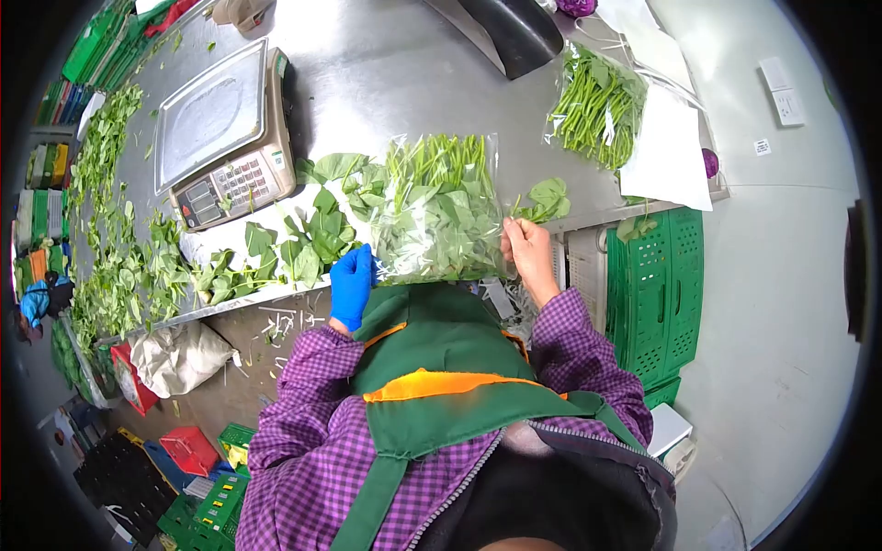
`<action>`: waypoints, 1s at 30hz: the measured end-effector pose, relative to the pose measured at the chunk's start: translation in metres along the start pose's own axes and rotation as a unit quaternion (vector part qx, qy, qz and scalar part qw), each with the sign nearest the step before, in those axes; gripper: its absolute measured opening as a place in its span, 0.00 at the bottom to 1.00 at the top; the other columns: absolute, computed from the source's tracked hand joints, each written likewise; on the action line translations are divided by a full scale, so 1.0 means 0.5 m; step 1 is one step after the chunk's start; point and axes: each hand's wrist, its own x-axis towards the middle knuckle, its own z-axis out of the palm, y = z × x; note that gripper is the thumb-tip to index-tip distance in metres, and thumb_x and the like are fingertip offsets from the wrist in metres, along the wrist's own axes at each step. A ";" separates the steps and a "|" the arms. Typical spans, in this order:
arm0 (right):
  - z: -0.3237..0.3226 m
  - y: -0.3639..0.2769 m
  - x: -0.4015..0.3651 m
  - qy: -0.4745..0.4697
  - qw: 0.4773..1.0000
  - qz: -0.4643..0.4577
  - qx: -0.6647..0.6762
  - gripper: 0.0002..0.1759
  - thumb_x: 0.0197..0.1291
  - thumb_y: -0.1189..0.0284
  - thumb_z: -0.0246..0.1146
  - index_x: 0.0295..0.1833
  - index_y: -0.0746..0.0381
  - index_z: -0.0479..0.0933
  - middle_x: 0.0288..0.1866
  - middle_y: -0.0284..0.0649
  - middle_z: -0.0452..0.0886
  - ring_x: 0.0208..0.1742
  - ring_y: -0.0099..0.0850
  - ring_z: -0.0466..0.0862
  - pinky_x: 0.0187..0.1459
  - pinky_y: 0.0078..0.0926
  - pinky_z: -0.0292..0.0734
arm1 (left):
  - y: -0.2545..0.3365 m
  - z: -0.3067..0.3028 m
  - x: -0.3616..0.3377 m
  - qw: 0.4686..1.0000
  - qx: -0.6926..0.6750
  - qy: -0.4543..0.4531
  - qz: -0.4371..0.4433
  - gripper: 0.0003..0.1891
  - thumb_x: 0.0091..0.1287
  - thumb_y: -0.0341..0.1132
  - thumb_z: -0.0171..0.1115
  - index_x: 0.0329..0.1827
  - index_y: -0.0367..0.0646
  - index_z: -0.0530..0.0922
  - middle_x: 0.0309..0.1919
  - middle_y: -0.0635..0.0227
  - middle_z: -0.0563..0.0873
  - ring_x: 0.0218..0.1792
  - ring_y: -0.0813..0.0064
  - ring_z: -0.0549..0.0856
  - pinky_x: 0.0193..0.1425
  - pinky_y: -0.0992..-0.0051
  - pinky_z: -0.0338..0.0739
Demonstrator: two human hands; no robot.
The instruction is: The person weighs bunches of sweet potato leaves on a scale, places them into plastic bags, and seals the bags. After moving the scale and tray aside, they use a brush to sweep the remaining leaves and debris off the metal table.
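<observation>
- Two hands meet the sides of a clear bag of leafy greens (439, 216) at the near edge of a grey metal counter (377, 96).
- The left hand (354, 280), in a blue glove, has its fingers closed on the bag's lower left edge.
- The right hand (530, 250), ungloved, pinches the bag's right edge between thumb and fingers.
- Inside the bag, the cut green stems point to the far side of the counter and the broad leaves fill the near part; light glints on the plastic.
- Loose leafy stems (322, 230) lie just left of the bag, partly on white paper, and a small sprig (548, 199) lies just beyond the right hand.
- Farther left sits a scale (216, 138) with a flat tray and a keypad, and beyond it a long spread of loose greens (106, 184) runs along the counter.
- To the far right, a second bag of greens (597, 110) lies beside a white sheet (666, 138) that overhangs the edge.
- Green crates (657, 303) stand below the counter on the right; a pale sack (179, 358) is on the left.
- The person wears a green apron (450, 340) over purple checked sleeves.
</observation>
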 end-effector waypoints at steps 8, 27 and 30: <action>0.006 0.007 0.017 -0.015 0.997 0.079 -0.011 0.17 0.64 0.66 0.59 0.25 0.65 0.75 0.16 0.32 0.75 0.16 0.17 0.72 0.19 0.18 0.65 | 0.185 0.030 -0.066 0.862 0.279 0.000 0.423 0.31 0.61 0.41 0.66 0.65 0.39 0.69 0.63 0.53 0.71 0.65 0.57 0.69 0.67 0.63 0.63; -0.032 -0.130 0.054 -0.064 0.818 -0.456 -0.345 0.26 0.48 0.79 0.62 0.57 0.66 0.74 0.56 0.44 0.78 0.59 0.39 0.76 0.62 0.40 0.66 | 0.287 -0.028 0.043 0.921 0.075 -0.157 0.349 0.34 0.67 0.49 0.54 0.72 0.40 0.61 0.70 0.54 0.64 0.70 0.56 0.64 0.69 0.63 0.62; -0.021 -0.318 0.045 -0.036 0.956 -0.266 -0.119 0.15 0.61 0.66 0.64 0.43 0.70 0.79 0.32 0.39 0.83 0.35 0.22 0.80 0.39 0.21 0.74 | 0.376 -0.057 0.118 0.936 -0.160 -0.255 0.181 0.21 0.72 0.33 0.46 0.66 0.36 0.68 0.60 0.64 0.76 0.64 0.74 0.72 0.68 0.74 0.63</action>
